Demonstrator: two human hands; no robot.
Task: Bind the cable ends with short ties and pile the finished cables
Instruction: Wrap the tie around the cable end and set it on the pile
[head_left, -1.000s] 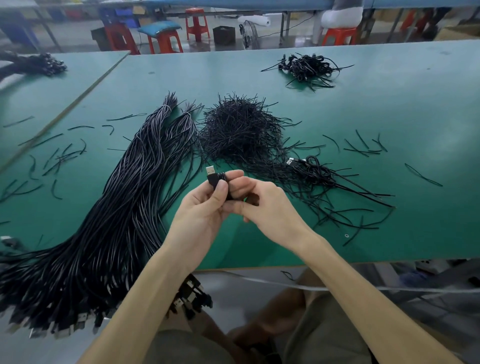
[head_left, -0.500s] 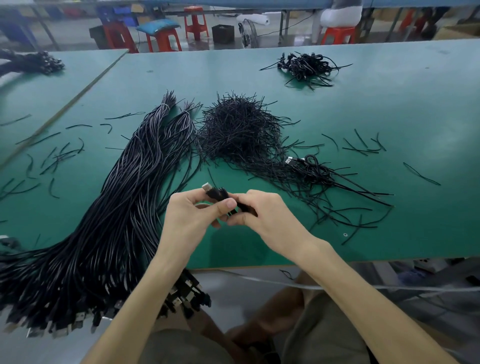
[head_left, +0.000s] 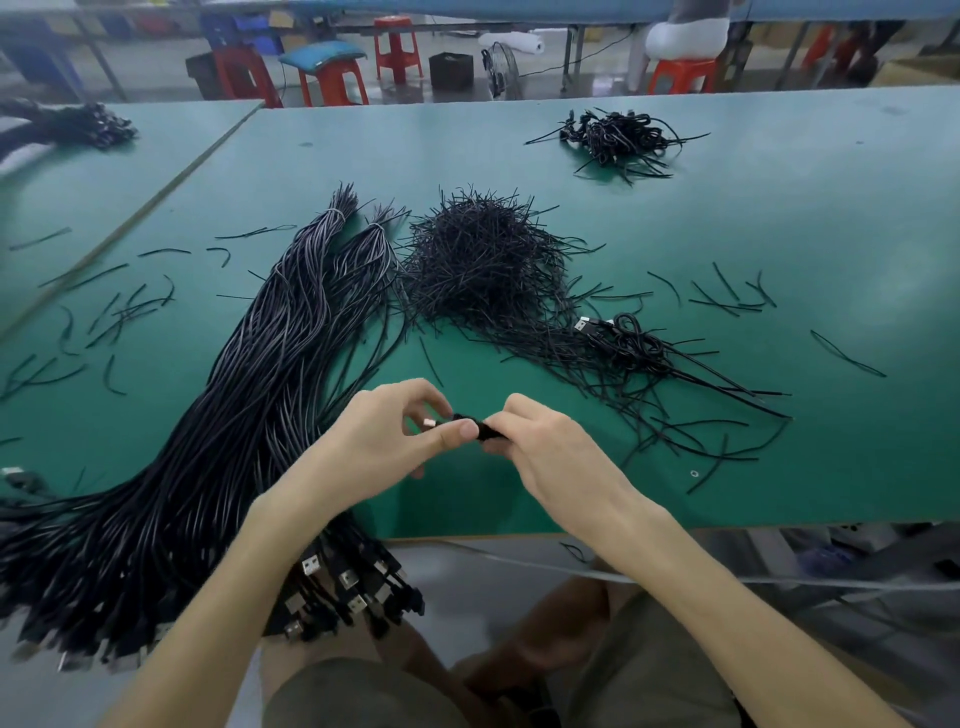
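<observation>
between both hands (head_left: 384, 441) sits the cable (head_left: 470, 427).

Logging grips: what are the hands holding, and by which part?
One bundled cable, between both hands: the left hand pinches its plug end, the right hand grips the bundle's other side.

no legible txt, labels or nos.

Black cables (head_left: 208, 467); green table (head_left: 779, 218); red stools (head_left: 395, 47)
</observation>
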